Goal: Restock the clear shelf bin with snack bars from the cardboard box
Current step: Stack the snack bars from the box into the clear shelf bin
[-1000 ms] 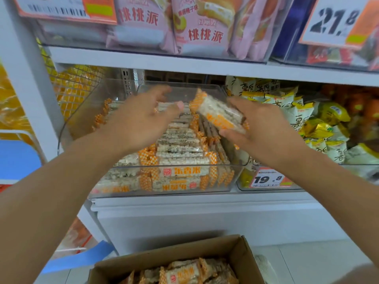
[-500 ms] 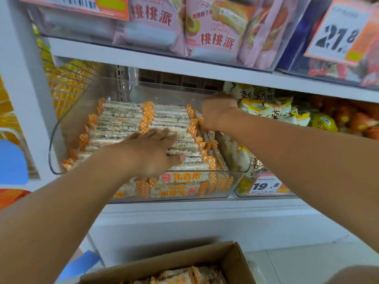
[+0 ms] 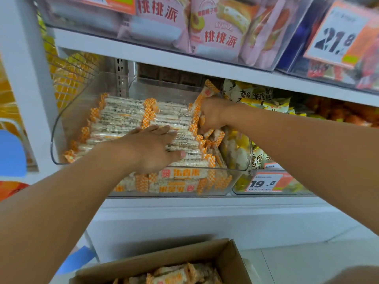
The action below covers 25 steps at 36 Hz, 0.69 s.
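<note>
The right hand is now deep at the back right corner of the clear shelf bin, its fingers curled round a snack bar whose orange-checked end sticks up above the knuckles; a second ago that same bar was held in the open air in front of the bin, and half a second ago the hand had only just reached in. The left hand has come down from its raised position and lies flat, fingers straight and together, pressing on the top layer of stacked bars near the middle of the bin, apparently steadying the rows while the new bar is wedged in on edge along the right wall. So one more bar is on the point of being placed, though it is not yet released. The bin looks well filled: two rows lie flat across it, with a line of bars standing on edge at the right side. The cardboard box sits on the floor below the shelf, open, with more bars visible inside, so restocking likely goes on. Next, I judge, the right hand must let go without tipping the neighbouring upright bars.
</note>
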Tool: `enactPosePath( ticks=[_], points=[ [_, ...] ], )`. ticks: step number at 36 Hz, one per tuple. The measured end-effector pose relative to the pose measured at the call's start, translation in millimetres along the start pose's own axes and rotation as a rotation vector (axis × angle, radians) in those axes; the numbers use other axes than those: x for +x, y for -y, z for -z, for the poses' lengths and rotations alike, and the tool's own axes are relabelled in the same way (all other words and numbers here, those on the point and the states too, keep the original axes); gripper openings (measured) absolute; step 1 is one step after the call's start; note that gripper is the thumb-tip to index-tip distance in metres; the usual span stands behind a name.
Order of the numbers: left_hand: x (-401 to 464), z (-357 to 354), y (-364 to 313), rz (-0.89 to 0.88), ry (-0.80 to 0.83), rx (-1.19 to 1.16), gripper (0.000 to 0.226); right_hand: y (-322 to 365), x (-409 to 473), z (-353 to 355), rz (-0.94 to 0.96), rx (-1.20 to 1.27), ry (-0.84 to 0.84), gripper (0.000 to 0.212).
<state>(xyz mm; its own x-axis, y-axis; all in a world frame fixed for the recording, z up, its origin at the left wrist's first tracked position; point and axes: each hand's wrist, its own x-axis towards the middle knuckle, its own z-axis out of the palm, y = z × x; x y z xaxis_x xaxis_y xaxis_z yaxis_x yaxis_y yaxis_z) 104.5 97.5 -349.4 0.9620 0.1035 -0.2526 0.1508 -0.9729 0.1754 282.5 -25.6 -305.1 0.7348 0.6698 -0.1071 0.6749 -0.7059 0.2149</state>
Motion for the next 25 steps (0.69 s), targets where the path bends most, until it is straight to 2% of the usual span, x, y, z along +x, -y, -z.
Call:
enactPosePath(
  ticks=[8, 11, 15, 18, 19, 21, 25],
  points=[
    [1.5, 0.1, -1.9, 0.003, -0.016, -0.011, 0.077, -1.4, 8.4, 2.2, -0.099, 0.113, -0.080, 0.029],
    [-0.1, 0.7, -1.2, -0.011, -0.041, -0.024, 0.078, 0.9, 18.3, 0.9, -0.149, 0.219, -0.173, 0.014],
    [-2.7, 6.3, 0.1, -0.012, -0.239, -0.051, 0.080, 8.1, 38.2, -6.0, -0.230, 0.390, -0.283, 0.025],
    [-2.2, 14.6, 6.8, 0.014, -0.410, -0.073, 0.076, 8.2, 46.7, -13.3, -0.274, 0.466, -0.404, 0.015],
    [-0.9, 16.6, 10.3, 0.026, -0.430, -0.063, 0.073, 6.9, 47.8, -14.8, -0.269, 0.518, -0.436, 0.008],
    [2.7, 17.5, 17.7, 0.050, -0.418, -0.036, 0.071, 5.1, 50.2, -16.7, -0.209, 0.595, -0.477, 0.023],
    [11.2, 12.3, 27.6, 0.110, -0.280, -0.059, 0.081, 13.0, 50.5, -17.5, 0.033, 0.495, -0.395, 0.038]
  ],
)
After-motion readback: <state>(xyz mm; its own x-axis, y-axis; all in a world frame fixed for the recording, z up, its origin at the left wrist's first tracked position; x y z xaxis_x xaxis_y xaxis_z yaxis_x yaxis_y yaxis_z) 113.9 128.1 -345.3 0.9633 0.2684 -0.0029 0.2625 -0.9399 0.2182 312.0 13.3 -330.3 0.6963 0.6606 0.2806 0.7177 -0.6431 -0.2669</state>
